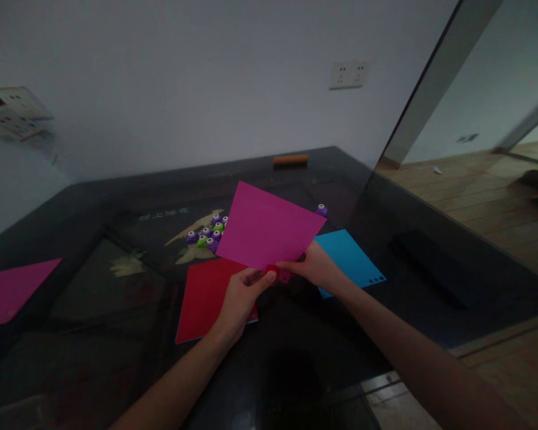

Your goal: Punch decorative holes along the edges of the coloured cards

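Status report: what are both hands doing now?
Left hand and right hand both grip magenta sheet at its lower edge, above table. Small red piece pinched there too. Red sheet, blue sheet lie underneath.

magenta sheet up front, red sheet under it, blue sheet beside, purple and green punches, glossy black table.

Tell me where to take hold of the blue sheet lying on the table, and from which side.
Take the blue sheet at its near right corner, by the small punched holes, coming in from the right. It lies flat on the dark table, so a corner must be lifted first. Its left part is hidden behind the right hand, which with the left hand holds the magenta sheet; the right edge is free.
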A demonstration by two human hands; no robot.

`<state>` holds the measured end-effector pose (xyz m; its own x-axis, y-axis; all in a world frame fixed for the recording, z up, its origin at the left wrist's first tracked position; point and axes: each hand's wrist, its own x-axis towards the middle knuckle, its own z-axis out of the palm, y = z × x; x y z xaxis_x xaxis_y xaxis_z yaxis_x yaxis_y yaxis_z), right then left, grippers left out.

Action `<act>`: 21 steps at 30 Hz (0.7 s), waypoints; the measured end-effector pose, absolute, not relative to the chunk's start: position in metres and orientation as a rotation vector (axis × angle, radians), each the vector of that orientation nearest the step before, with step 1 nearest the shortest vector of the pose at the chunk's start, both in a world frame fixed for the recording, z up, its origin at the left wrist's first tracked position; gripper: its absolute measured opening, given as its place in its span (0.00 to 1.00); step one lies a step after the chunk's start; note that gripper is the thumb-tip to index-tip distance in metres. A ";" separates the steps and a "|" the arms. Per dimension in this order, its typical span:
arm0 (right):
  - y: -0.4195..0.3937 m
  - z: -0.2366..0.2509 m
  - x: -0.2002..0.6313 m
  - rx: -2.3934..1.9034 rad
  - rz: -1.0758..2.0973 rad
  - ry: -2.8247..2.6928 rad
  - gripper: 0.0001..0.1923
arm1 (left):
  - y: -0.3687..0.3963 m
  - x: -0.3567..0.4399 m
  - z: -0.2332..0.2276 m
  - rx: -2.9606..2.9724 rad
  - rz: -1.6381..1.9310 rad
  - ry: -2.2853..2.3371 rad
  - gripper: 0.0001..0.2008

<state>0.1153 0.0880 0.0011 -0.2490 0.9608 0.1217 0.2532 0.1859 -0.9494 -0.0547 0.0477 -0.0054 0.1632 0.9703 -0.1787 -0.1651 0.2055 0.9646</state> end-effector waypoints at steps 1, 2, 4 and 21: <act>0.088 0.001 0.115 -1.165 1.112 -1.658 0.19 | 0.048 -0.055 -0.005 0.999 1.046 1.057 0.15; 0.088 0.001 0.115 -1.163 1.114 -1.659 0.20 | 0.048 -0.055 -0.005 0.993 1.047 1.058 0.15; 0.088 0.001 0.115 -1.165 1.122 -1.667 0.19 | 0.048 -0.055 -0.005 0.987 1.052 1.061 0.15; 0.087 0.003 0.115 -1.162 1.133 -1.642 0.19 | 0.048 -0.055 -0.008 0.995 1.075 1.007 0.12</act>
